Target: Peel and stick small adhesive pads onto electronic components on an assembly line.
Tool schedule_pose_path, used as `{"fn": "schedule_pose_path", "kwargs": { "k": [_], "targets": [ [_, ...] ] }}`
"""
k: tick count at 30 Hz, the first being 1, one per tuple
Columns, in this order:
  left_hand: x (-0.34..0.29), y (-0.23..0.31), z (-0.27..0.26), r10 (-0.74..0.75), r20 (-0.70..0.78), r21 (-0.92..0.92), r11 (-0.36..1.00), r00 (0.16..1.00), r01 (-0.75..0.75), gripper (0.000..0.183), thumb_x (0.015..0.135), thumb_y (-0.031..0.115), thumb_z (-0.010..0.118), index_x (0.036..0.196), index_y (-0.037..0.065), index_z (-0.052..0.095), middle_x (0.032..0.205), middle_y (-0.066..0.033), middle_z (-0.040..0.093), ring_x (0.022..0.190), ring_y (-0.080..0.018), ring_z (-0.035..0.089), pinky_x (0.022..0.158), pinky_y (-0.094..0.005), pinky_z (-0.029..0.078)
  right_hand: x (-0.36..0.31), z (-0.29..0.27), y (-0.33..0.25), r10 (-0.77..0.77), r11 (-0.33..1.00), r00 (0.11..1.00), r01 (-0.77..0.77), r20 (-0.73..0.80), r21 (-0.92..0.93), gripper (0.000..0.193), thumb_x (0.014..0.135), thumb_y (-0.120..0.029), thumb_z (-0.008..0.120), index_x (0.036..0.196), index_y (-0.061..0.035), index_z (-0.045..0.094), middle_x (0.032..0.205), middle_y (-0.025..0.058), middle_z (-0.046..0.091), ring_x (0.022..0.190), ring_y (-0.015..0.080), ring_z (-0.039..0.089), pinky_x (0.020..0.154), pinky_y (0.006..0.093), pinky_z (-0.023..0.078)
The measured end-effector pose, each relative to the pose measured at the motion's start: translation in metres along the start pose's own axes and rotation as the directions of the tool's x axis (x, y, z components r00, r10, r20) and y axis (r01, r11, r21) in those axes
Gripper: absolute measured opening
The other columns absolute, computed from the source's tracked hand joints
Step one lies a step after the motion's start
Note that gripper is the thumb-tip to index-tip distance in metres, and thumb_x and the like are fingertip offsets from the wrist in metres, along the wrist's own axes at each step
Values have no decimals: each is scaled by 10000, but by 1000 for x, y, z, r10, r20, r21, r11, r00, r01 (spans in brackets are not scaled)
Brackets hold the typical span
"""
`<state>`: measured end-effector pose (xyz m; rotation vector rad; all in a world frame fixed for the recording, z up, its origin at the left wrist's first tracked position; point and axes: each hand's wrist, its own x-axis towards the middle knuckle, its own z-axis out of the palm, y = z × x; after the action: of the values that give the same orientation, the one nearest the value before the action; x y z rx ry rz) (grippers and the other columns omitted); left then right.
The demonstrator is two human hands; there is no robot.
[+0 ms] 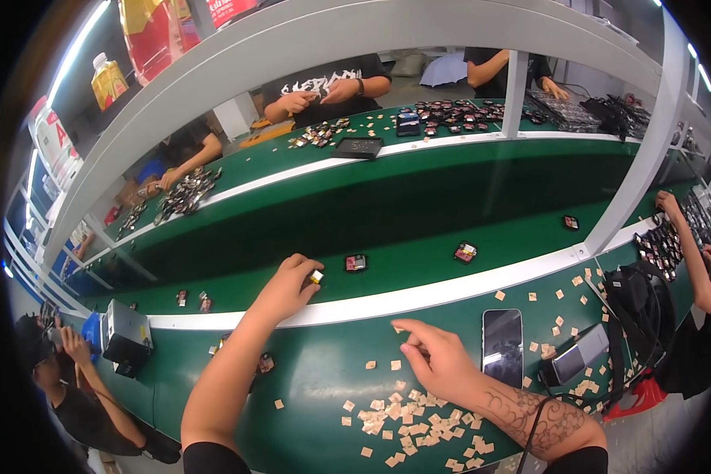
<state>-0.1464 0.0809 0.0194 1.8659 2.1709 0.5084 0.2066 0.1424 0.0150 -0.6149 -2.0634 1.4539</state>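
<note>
Nearest, two forearms [221, 379] cross a green counter [308, 430] from the lower edge. Between them lies a heap of tan squares [411, 419], overlapping too much to count; apart from it, two sit side by side and one lies alone near the left forearm. Lifting one square at a time by its edges, from the thin fringe, should avoid dragging neighbours along.

Above the heap hangs the right hand [434, 351], index finger out and thumb apart, fairly narrow; a tan square seems to be at the fingertip, but I cannot tell whether it is gripped. Beside it are one phone [503, 340] and one grey device [581, 355], then one black bag [644, 312]; keeping the wrist cable clear of them looks wise.

Farther out, past the white rail [450, 291], the left hand [288, 286] pinches one small silver-and-yellow piece [316, 276] over the green belt [411, 253]. A light hold on its rim, with the piece kept level, would probably serve best.

Three dark modules [356, 262] rest on the belt to the right of this hand; at least two more lie to its left.

Beyond, the opposite counter [261, 162] carries one black tray [359, 148], uncounted heaps of parts [188, 192] and three people [328, 87] behind it.
</note>
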Motion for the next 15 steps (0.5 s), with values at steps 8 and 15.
{"fn": "schedule_pose_path", "kwargs": {
  "k": [8, 15],
  "targets": [
    [-54, 124, 27, 276, 6, -251, 931, 961, -265, 614, 894, 94, 796, 1457, 47, 554, 1149, -202, 668, 1105, -408, 673, 952, -466, 577, 0, -3, 4, -145, 982, 986, 153, 76, -114, 162, 1033, -31, 645, 1158, -26, 748, 928, 123, 672, 730, 245, 646, 678, 351, 524],
    [-90, 118, 62, 362, -22, -367, 864, 932, -344, 674, 883, 97, 811, 1493, 54, 529, 1218, -161, 619, 1145, -377, 613, 964, -458, 547, -1, -7, -1, -32, 898, 891, 224, 452, -378, 170, 1012, -157, 694, 1175, -125, 731, 1019, 76, 581, 782, 316, 682, 689, 431, 575]
  ]
}}
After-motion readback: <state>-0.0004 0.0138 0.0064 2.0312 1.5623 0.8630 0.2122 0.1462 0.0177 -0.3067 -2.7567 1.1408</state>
